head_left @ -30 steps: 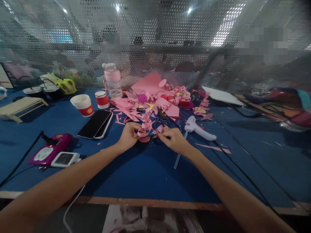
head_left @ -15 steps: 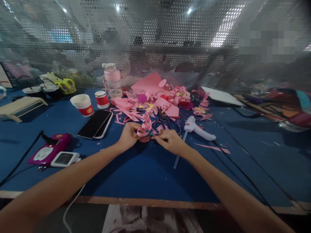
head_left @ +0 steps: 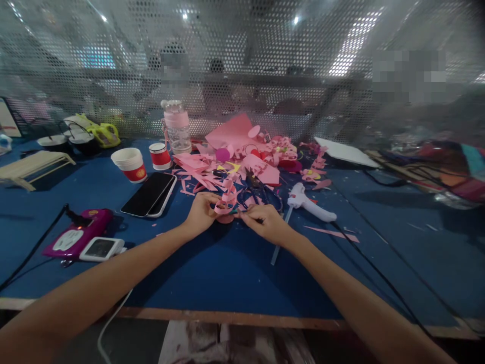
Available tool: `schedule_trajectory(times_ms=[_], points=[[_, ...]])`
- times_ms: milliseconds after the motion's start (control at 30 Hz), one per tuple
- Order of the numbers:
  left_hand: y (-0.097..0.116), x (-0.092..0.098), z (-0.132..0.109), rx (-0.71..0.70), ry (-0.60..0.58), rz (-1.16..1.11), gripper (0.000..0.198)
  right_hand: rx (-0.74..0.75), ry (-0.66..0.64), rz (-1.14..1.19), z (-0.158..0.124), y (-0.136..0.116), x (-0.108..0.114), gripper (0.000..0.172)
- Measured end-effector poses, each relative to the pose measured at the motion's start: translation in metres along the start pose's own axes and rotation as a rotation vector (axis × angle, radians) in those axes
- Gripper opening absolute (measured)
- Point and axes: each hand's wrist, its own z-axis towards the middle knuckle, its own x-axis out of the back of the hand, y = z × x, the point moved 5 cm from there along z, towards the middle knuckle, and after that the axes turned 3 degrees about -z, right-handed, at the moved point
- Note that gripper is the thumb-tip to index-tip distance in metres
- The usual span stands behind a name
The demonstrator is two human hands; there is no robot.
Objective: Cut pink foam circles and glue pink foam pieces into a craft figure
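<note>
My left hand (head_left: 202,213) pinches a curled pink paper strip piece (head_left: 226,200), with a round pink base at its bottom, low over the table. Close on its right side, my right hand (head_left: 261,218) has its thumb and fingers pressed together at a small teal piece (head_left: 235,211) by the curls; what exactly the teal piece is, I cannot make out. Just behind my right hand lie dark-blue-handled scissors (head_left: 278,198), partly covered by paper. A white glue gun (head_left: 310,205) with a clear glue stick (head_left: 281,240) rests to the right of that hand.
Pink paper scraps (head_left: 265,151) heap up behind my hands. To the left are a black phone (head_left: 147,194), paper cups (head_left: 131,164), a pink-lidded bottle (head_left: 177,126) and a purple power strip (head_left: 85,230). Cords cross the blue table (head_left: 212,283). A perforated metal screen (head_left: 242,60) stands behind.
Almost nothing differs. Both hands keep their hold by the curled pink paper, and the view has shifted very slightly.
</note>
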Motion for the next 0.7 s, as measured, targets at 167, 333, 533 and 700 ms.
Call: schedule_trajectory(times_ms=[167,333,533,700], points=[[0.0023,0.0009,0.0005,-0.013,0.002,0.031,0.012,0.029,-0.032,0.006,0.001,-0.0002,-0.0047,0.041],[0.0031,0.0,0.0009,-0.017,-0.027,0.018,0.012,0.005,-0.035,0.012,0.0009,0.0003,-0.0069,0.04],[0.0004,0.0004,0.0009,-0.018,-0.006,0.009,0.011,-0.003,-0.031,0.036,0.001,-0.0003,-0.0067,0.042],[0.0024,0.0,0.0011,-0.038,-0.033,0.011,0.01,-0.04,-0.055,0.06,0.0015,0.0005,-0.0087,0.043]])
